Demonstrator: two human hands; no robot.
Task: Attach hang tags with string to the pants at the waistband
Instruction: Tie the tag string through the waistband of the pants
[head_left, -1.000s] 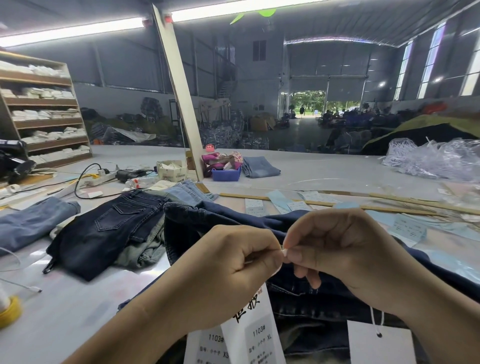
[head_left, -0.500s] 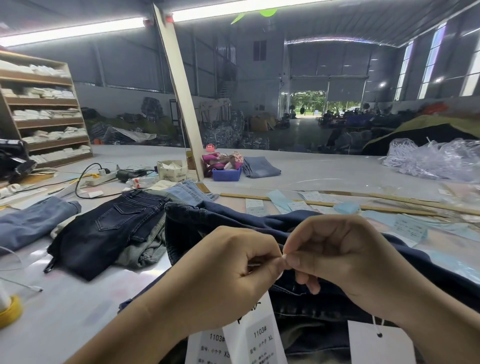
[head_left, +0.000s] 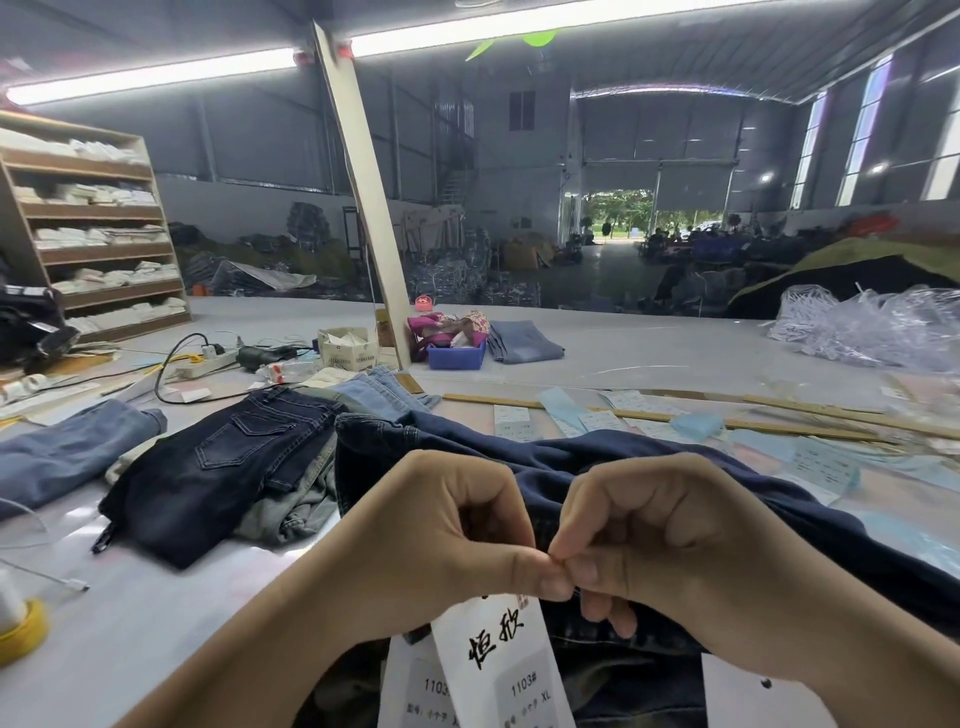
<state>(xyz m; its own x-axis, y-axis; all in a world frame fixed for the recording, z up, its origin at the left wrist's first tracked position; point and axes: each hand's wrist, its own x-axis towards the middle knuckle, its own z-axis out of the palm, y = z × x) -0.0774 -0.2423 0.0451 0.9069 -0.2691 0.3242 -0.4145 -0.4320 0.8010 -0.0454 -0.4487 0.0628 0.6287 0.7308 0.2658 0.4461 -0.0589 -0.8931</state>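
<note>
Hang tag being tied at the waistband.
Left hand (head_left: 447, 540) and right hand (head_left: 670, 551) meet, each grip apparently pinching the unseen string above the hang tag (head_left: 496, 660), held over the dark pants (head_left: 597, 457) on the surface (head_left: 649, 358).

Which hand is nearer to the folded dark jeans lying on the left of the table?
Left. The left hand works just right of the folded dark jeans, while the right hand sits beyond it, farther right, fingertips meeting above the hang tag.
</note>
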